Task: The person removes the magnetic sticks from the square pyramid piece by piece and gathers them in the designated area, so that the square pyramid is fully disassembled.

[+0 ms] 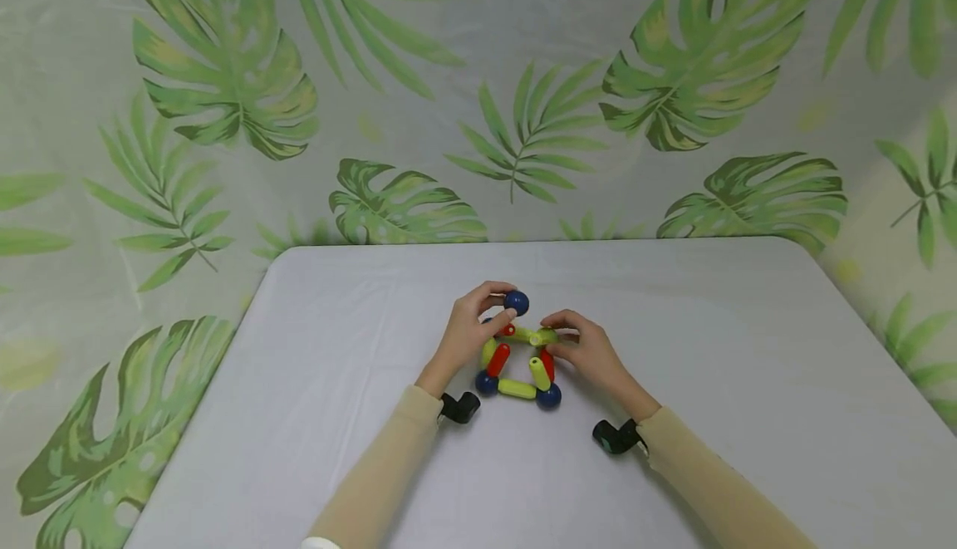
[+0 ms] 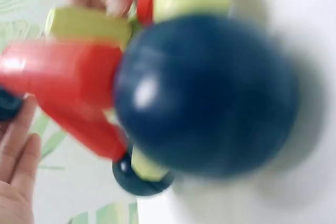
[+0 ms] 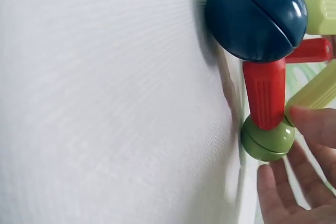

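Observation:
My left hand (image 1: 471, 325) holds a blue ball (image 1: 516, 303) between thumb and fingers, above the far left corner of a frame of magnetic building rods and balls. Blue balls form its near left corner (image 1: 487, 383) and near right corner (image 1: 549, 396), joined by a yellow-green rod (image 1: 517, 389). A red rod (image 1: 498, 360) and a yellow-green rod (image 1: 539, 373) rise from them. At the far right corner, my right hand (image 1: 586, 350) pinches an upright yellow-green rod (image 3: 317, 87) low down, its thumb beside the green ball (image 3: 269, 141). Another red rod (image 3: 265, 95) runs from that ball to a blue one.
The frame stands on a white-covered table (image 1: 299, 449). A leaf-patterned cloth (image 1: 523, 51) hangs behind the table's far edge. Black wrist cameras sit on the left wrist (image 1: 459, 408) and right wrist (image 1: 615, 437).

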A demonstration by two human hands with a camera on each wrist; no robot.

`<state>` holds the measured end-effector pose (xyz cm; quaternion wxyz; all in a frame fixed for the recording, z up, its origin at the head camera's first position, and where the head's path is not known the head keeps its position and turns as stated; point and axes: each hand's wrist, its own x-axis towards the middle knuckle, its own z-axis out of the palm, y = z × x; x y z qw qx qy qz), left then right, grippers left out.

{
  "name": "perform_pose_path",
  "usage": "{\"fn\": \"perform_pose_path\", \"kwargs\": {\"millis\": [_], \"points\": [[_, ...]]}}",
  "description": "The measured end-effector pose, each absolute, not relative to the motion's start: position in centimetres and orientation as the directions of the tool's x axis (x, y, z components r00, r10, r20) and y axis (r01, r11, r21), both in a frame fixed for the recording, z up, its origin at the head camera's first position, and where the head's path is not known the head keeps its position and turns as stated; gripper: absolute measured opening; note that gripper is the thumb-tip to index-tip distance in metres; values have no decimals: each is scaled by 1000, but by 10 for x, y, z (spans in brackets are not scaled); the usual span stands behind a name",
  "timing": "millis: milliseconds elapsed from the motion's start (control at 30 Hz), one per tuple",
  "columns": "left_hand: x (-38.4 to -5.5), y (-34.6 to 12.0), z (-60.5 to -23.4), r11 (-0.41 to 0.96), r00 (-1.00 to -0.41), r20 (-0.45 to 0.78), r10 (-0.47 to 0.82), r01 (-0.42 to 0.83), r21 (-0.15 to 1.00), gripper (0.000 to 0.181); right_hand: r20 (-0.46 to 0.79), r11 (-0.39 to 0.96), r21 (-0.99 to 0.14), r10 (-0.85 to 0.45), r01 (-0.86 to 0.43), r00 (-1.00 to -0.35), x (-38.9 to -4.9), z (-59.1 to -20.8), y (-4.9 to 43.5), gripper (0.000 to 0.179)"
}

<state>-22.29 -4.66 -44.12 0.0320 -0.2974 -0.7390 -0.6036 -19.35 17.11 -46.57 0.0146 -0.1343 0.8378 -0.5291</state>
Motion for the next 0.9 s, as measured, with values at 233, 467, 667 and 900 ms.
{"fn": "perform_pose_path", "kwargs": {"millis": [233, 467, 667, 900], "points": [[-256, -60, -450, 195, -904, 269, 332, 345, 918, 33, 33, 434, -889, -260, -147, -965, -196, -471, 178, 27], [-287, -61, -456, 336, -939, 135, 316, 244, 910, 32, 31, 425, -890, -304, -165, -952, -200, -470, 183, 23], [-305, -55, -462, 408, -947, 71, 313, 202, 890, 32, -13, 424, -896, -321, -131, -947, -201, -469, 186, 25], [-320, -46, -467, 453, -947, 69, 314, 213, 866, 31, -31, 383, -918, -339, -108, -940, -199, -470, 192, 26]]}}
